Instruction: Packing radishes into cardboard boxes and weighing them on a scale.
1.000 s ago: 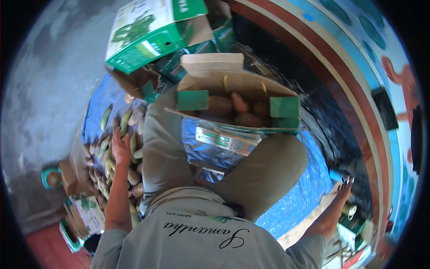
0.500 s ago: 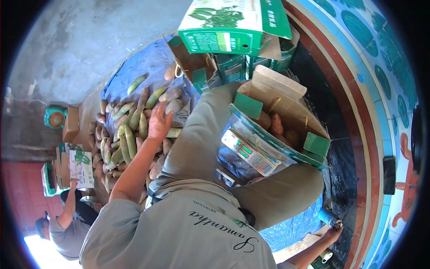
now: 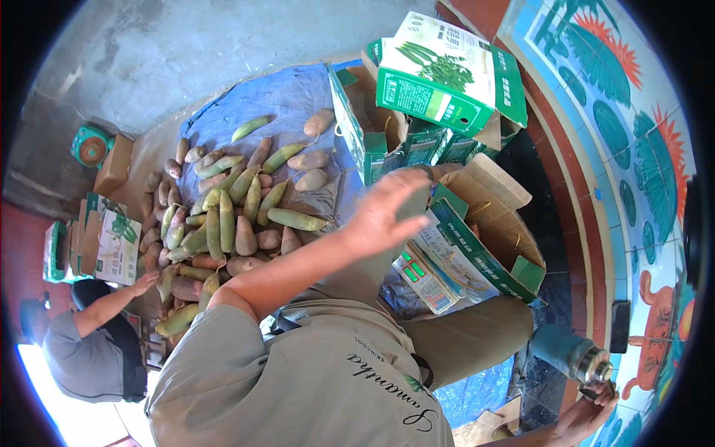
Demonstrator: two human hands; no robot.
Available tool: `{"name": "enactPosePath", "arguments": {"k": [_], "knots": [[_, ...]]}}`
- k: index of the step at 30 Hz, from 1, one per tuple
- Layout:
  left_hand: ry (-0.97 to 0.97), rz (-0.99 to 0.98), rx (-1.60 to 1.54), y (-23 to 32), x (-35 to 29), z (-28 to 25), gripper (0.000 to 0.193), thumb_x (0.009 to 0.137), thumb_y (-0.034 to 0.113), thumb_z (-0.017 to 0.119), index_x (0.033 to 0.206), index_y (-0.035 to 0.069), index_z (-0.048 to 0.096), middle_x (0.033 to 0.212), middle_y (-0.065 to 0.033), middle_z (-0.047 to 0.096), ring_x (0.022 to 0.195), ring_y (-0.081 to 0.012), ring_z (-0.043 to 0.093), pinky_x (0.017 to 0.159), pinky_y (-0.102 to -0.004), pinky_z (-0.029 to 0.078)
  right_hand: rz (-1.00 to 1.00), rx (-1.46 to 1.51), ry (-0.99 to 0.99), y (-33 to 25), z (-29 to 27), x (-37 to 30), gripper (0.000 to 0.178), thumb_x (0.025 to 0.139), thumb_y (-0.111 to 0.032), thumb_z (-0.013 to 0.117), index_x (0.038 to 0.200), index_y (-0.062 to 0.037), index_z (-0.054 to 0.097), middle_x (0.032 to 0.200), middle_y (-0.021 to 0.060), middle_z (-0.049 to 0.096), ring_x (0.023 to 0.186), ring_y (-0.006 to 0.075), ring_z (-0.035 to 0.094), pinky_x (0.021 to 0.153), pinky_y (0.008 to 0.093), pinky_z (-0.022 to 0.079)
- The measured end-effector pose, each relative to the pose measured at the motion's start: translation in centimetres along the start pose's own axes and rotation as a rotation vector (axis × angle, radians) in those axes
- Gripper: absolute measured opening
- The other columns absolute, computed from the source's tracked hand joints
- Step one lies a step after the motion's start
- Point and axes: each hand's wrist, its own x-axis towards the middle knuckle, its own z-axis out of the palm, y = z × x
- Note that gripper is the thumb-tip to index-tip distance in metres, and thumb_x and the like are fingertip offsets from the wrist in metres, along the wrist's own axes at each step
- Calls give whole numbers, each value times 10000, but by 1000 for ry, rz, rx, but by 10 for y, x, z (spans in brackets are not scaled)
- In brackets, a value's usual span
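My left hand (image 3: 391, 208) is held out over my left knee, blurred by motion. Its thumb stands apart from the fingers and nothing shows in its hold. At the lower right, my right hand (image 3: 588, 419) grips a blue flask (image 3: 562, 350) with a metal top by its top end; the flask lies tilted, its top toward the hand. A heap of green and reddish radishes (image 3: 227, 216) is spread at the left. Between my legs, an open green carton (image 3: 477, 246) rests on a scale (image 3: 424, 279) with lit green displays.
A blue tarp (image 3: 298, 93) lies under the radishes. More green cartons (image 3: 439, 71) stand at the far right. On the left, another person (image 3: 89, 350) reaches toward the heap, near upright cartons (image 3: 115, 238) and a teal fan-like device (image 3: 91, 147). A tiled wall (image 3: 596, 141) curves along the right.
My left hand has left the radishes and moved right over my knee. My right hand has brought the flask further right and up. The other person's hand has moved from the carton toward the heap.
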Motion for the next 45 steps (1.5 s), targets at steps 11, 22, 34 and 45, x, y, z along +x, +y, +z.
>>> {"name": "enactPosePath", "arguments": {"k": [11,22,34,45], "knots": [[-273,82,-338,75,-13,31,920,574,328,794,1321,55,331,1326,-195,362,1244,-355,330,1033,-454,260,52,-27,-427,24,184,6,348,900,-294,488,654,-88,353,642,29,330,664,150,349,653,278,300],[-193,-115,-317,55,-37,-6,794,511,299,790,1164,35,423,1055,-144,531,1004,-328,517,920,-404,374,-227,-358,-605,37,248,-23,313,821,-307,587,783,-13,485,800,97,493,765,199,487,676,294,378],[140,132,-123,63,-26,2,673,524,292,797,1059,43,472,951,-107,553,866,-291,561,799,-389,394,-232,-665,-544,56,254,-42,870,571,-304,823,1257,-5,379,1054,127,526,922,227,529,824,332,420],[0,90,-312,69,-32,11,659,521,243,789,1057,36,467,957,-122,550,863,-326,562,757,-416,460,-295,-683,-597,53,247,-32,567,567,-261,769,1029,-34,530,907,95,540,755,191,509,674,284,407]]}}
